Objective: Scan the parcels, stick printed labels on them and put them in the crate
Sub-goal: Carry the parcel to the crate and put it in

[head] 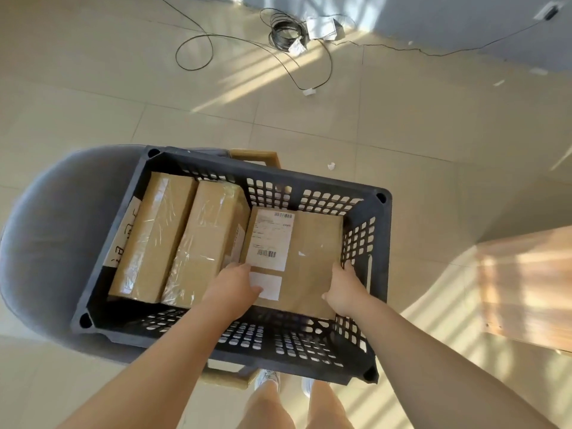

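A dark grey slotted crate (379, 239) rests on a chair below me. Two taped brown parcels (154, 239) (207, 243) lie side by side in its left half. Both my hands hold a third brown parcel (312, 252) inside the right half of the crate. Its top carries a white printed label (272, 239) with barcodes and a smaller white sticker near my thumb. My left hand (232, 289) grips the parcel's near left edge. My right hand (346, 289) grips its near right edge, close to the crate wall.
The crate sits on a grey upholstered chair (55, 236) with wooden arms. A wooden table (526, 286) stands at the right. Black cables (284, 32) and a white box lie on the tiled floor further ahead. My legs and shoes show below the crate.
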